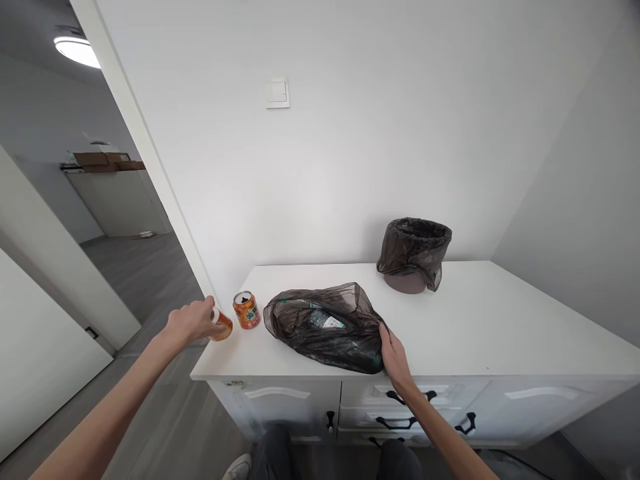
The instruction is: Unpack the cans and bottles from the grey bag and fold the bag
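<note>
- Left hand (pixel 193 322): grip curled around a tilted orange can (pixel 221 325) at the front left corner of the table (pixel 500 333); fingers wrapped over its top end, can lifted or tipped, contact with the table cannot be told.
- Right hand (pixel 395 355): grip pinched on the right edge of the dark plastic bag (pixel 325 327), thumb and fingers pressed together on the film.
- Bag is lying on its side on the table, between the two hands; a clear bottle with a white and green label (pixel 325 321) is seen through the film.
- Second orange can (pixel 246 310) is standing upright, tab opened, just left of the bag and just right of the held can; not touched by either grip.
- Small bin lined with a dark bag (pixel 414 253) is set behind and to the right of the lying bag, well apart from it, near the wall.
- Table: white top over a white cabinet, drawers with black handles (pixel 400 421) below the bag.
- Room: white wall behind the bag with a light switch (pixel 277 93) above it; open doorway left of the bag, grey floor and a ceiling lamp (pixel 77 51) beyond.
</note>
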Demonstrator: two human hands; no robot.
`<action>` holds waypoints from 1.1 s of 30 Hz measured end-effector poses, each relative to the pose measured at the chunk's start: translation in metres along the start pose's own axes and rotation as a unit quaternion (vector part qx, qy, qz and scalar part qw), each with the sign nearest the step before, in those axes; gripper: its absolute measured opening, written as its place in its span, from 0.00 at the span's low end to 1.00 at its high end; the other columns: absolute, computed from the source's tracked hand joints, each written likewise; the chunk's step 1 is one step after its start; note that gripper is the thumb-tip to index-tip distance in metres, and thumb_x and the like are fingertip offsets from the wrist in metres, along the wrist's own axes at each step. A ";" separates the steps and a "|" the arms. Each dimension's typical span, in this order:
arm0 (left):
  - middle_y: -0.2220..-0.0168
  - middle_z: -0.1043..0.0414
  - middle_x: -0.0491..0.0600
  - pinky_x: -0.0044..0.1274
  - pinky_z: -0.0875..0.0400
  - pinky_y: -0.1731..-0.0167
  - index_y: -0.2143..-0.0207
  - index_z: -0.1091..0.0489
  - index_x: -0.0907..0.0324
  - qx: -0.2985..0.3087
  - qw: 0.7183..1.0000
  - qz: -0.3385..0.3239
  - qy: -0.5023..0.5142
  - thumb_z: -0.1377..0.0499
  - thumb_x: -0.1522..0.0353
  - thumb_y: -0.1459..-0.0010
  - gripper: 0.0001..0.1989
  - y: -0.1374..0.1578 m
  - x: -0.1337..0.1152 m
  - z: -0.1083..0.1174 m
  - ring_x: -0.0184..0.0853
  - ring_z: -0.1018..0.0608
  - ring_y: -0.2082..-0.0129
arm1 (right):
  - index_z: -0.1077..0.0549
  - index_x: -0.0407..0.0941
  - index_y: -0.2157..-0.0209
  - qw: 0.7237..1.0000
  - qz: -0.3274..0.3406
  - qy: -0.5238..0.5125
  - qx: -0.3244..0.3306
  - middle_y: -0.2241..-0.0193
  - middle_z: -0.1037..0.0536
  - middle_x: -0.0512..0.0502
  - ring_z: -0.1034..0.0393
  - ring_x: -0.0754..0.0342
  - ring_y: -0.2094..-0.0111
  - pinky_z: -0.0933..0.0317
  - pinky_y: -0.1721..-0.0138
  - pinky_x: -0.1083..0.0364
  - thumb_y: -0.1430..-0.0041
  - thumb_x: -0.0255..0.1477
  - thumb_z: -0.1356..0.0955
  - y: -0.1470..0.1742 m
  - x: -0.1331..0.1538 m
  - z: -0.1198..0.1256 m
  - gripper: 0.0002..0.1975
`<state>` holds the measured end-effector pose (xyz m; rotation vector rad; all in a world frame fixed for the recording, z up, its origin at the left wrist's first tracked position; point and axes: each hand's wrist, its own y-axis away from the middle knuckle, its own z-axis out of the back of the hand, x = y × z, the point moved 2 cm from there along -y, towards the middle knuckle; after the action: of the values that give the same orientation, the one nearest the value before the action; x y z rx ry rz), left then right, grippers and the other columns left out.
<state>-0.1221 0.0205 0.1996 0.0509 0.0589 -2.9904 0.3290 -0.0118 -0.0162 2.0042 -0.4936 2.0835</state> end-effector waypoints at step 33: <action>0.44 0.26 0.54 0.32 0.34 0.43 0.42 0.33 0.56 -0.124 0.831 -0.542 0.007 0.45 0.72 0.33 0.18 0.037 -0.187 -0.067 0.41 0.27 0.42 | 0.27 0.41 0.39 1.000 0.006 -0.004 0.003 0.37 0.28 0.39 0.37 0.42 0.35 0.52 0.30 0.46 0.36 0.55 0.38 0.000 -0.001 0.000 0.38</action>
<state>0.0702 0.0146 0.1381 0.0064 0.7042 -4.0740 0.3286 -0.0118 -0.0171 2.0179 -0.5030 2.0863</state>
